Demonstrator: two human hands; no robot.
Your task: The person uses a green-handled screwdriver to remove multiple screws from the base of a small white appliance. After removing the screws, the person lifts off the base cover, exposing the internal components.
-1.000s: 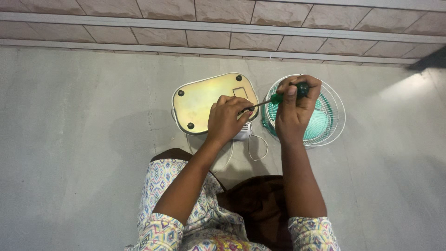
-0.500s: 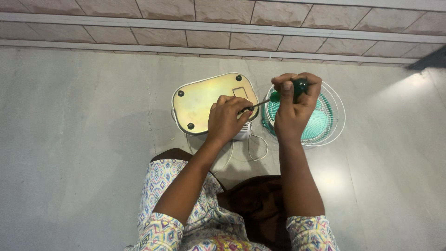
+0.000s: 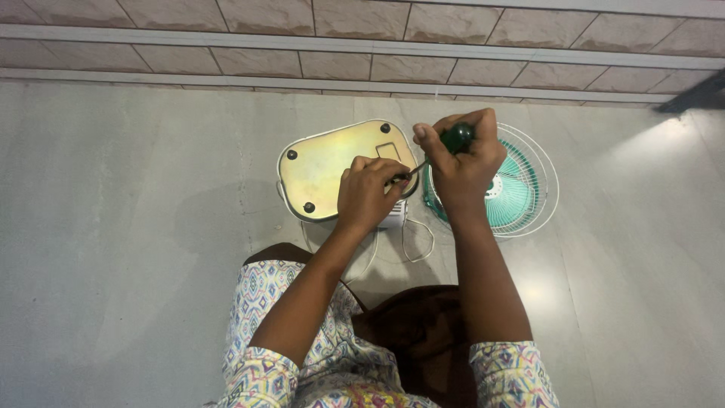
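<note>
1. Grey floor (image 3: 113,227) all round, bare on the left; tiled wall (image 3: 226,23) along the top edge.
2. Left of centre: plate (image 3: 332,170), yellowish metal underside of a fan base, tipped up toward the camera, with dark feet (image 3: 291,154) at its corners.
3. Left hand (image 3: 370,193) over the plate's right lower corner, fingers curled and pressed together, seemingly pinching the shaft near its tip; exact grip hidden under the knuckles.
4. White base (image 3: 393,219) just below that hand, with a thin cord (image 3: 415,245) looping on the floor beside it.
5. Screwdriver (image 3: 453,140): green handle up and to the right, thin shaft slanting down-left to the plate's right edge. Long axis from upper right to lower left, tip hidden behind the left hand.
6. Right hand (image 3: 464,162) wrapped tight round the handle, fingers closed, thumb on top; nearer the handle, while the left hand sits nearer the tip and the plate.
7. Behind the right hand: fan (image 3: 521,185), teal blades inside a white wire guard, lying flat on the floor, just beside the plate.
8. Bottom: patterned sleeves (image 3: 257,378) and brown cloth (image 3: 408,332) between the forearms.
</note>
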